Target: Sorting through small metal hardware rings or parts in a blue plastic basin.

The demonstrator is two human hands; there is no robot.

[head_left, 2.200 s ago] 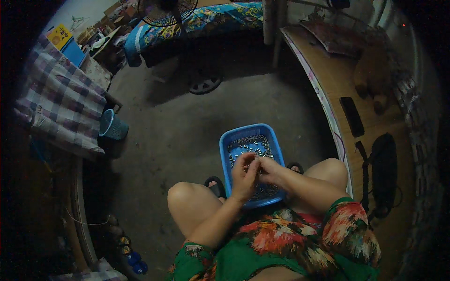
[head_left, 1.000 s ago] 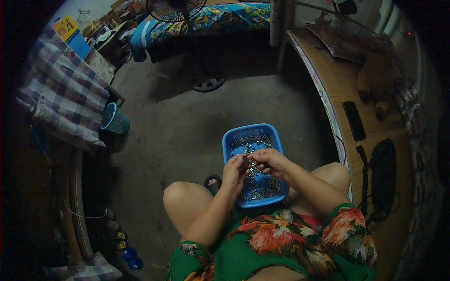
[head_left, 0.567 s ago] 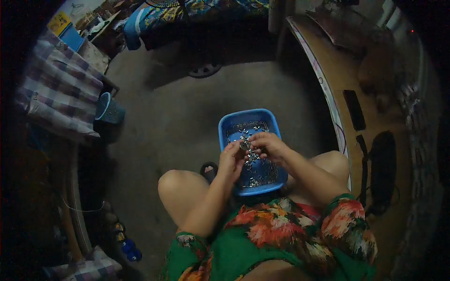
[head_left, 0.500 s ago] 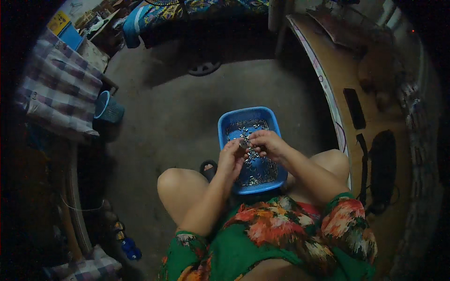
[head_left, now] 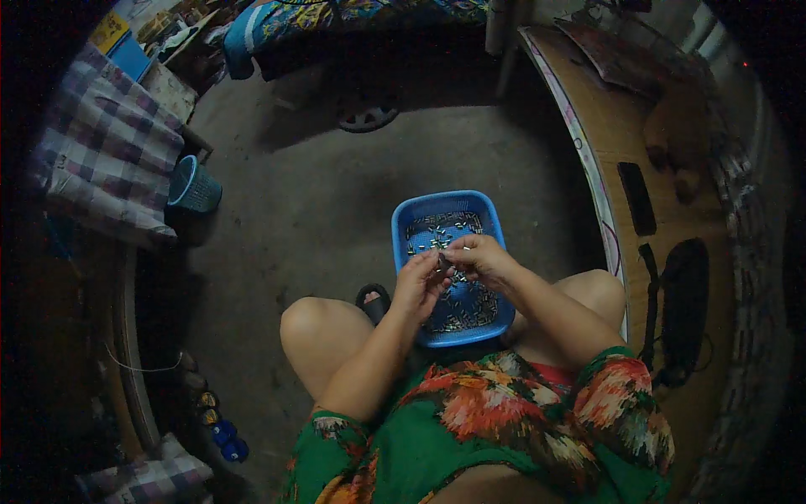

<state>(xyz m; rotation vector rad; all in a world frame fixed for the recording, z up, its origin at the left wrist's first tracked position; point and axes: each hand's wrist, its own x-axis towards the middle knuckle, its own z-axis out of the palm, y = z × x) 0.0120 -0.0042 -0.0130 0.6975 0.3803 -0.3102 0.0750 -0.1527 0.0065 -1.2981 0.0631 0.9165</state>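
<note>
A blue plastic basket (head_left: 401, 220) sits between my knees, with many small shiny metal cylinders (head_left: 470, 312) scattered over its bottom. Above its middle my two hands meet, fingertips close together. My left hand (head_left: 417, 284) is closed around a small dark roundish piece (head_left: 443, 261), whose kind I cannot make out. My right hand (head_left: 480, 259) pinches at that same piece from the other side; whatever its fingertips hold is too small to name.
On the right runs a wooden bench (head_left: 617, 277) bearing a black phone-like slab (head_left: 636, 198) and a dark oblong object (head_left: 684, 294). A blue wastebasket (head_left: 195, 186) stands at left beside a checked cloth (head_left: 109, 143). Farther off, a dark round base (head_left: 369, 118) rests on the floor.
Both hands stay together over the basket, with the fingers shifted slightly around the small piece. The left hand has turned a little. The view has moved slightly.
</note>
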